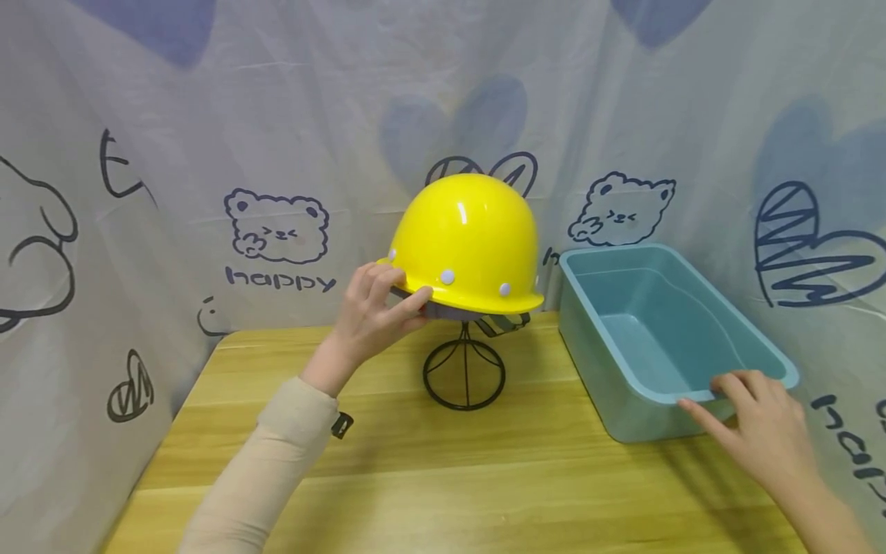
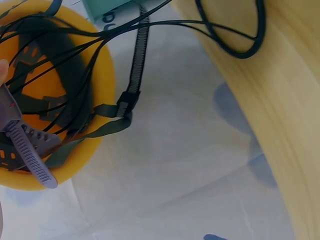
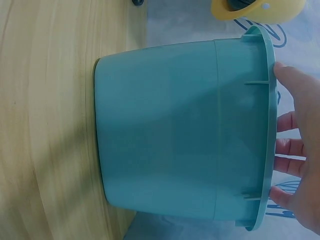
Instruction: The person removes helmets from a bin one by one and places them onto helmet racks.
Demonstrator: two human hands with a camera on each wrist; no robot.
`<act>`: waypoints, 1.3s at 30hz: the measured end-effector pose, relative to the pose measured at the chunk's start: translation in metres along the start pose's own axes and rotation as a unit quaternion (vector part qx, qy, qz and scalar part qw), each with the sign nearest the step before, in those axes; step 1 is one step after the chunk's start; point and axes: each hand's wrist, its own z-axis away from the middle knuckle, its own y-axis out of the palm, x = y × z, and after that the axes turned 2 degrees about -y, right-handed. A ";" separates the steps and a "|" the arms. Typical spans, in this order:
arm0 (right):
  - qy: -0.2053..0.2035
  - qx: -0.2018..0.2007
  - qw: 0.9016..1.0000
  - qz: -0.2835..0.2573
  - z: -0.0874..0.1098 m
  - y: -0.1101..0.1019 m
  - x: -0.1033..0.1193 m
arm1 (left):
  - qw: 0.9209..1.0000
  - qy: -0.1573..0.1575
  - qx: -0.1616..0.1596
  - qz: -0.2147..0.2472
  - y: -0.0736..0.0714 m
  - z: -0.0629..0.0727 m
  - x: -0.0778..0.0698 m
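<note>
A yellow hard hat [image 1: 465, 238] sits over a black wire stand [image 1: 464, 377]. My left hand [image 1: 374, 308] grips the hat's brim at its left side, thumb along the front edge. From below, the left wrist view shows the grey headband strap [image 2: 32, 155], the dark chin strap [image 2: 139, 55] and the stand's wires running up inside the shell. My right hand [image 1: 764, 423] holds the near rim of a teal plastic bin [image 1: 595, 346], thumb at the rim and fingers bent over it. The bin stands upright, with nothing visible inside.
Both things stand on a wood-grain table [image 1: 429, 492], the bin at its right side. A pale curtain [image 1: 332, 123] printed with bears and hearts hangs close behind and along both sides. A small black clip [image 1: 342, 425] shows beside the left sleeve.
</note>
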 end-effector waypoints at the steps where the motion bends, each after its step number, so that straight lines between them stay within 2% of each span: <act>1: 0.000 0.001 1.000 0.001 0.000 0.000 0.000 | 1.000 -0.002 -0.002 0.001 0.001 0.002 -0.001; 14: -0.005 -0.010 1.000 -0.007 0.003 0.002 0.000 | 1.000 -0.007 0.023 0.012 -0.001 0.017 -0.011; 24: 0.005 0.001 1.000 -0.010 0.001 0.002 0.001 | 0.998 0.015 0.056 0.018 -0.010 0.032 -0.017; 31: 0.006 0.000 1.000 -0.009 0.000 0.001 0.001 | 0.996 0.035 0.062 0.045 -0.014 0.039 -0.017; 39: -0.005 -0.016 1.000 -0.010 -0.001 0.001 -0.001 | 0.992 0.043 0.106 0.059 -0.022 0.051 -0.019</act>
